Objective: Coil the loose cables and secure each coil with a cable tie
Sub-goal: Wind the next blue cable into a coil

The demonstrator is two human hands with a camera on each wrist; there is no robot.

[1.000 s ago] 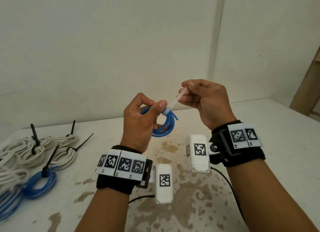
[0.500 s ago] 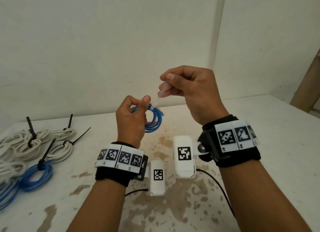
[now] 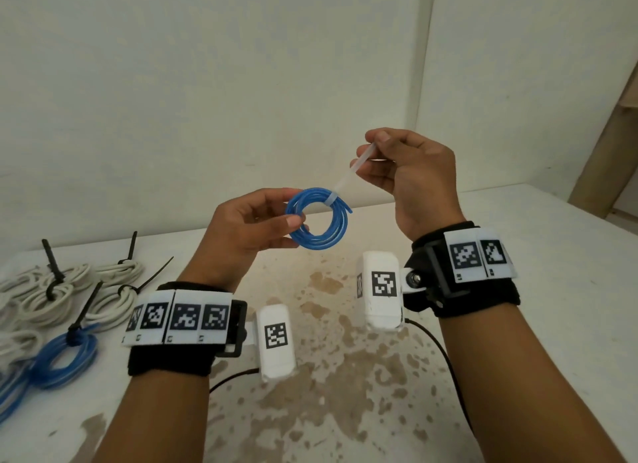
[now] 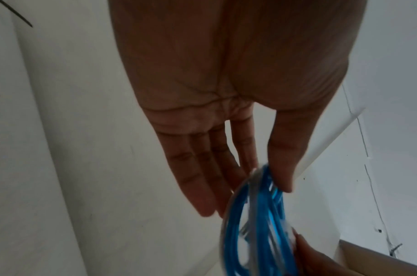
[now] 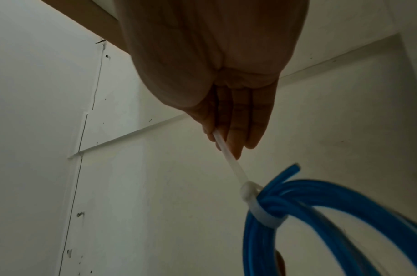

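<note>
A small blue cable coil (image 3: 319, 217) hangs in the air above the table, bound at its top right by a white cable tie (image 3: 348, 178). My left hand (image 3: 257, 228) pinches the coil's left side between thumb and fingers; the left wrist view shows the coil (image 4: 257, 224) edge-on at the fingertips. My right hand (image 3: 397, 167) pinches the tie's free tail up and to the right. In the right wrist view the tie (image 5: 257, 203) wraps tightly round the blue coil (image 5: 321, 214), its tail running up into my fingers.
On the left of the white stained table (image 3: 518, 255) lie several white coils (image 3: 69, 290) with black ties and a tied blue coil (image 3: 65, 355). Loose blue and white cable lies at the far left edge. A wall stands close behind; a wooden post (image 3: 607, 145) is at right.
The coil has turned to face me as an open ring, and my left hand now pinches its left side. My right hand still holds the tie's tail, and now stands farther from the coil.
</note>
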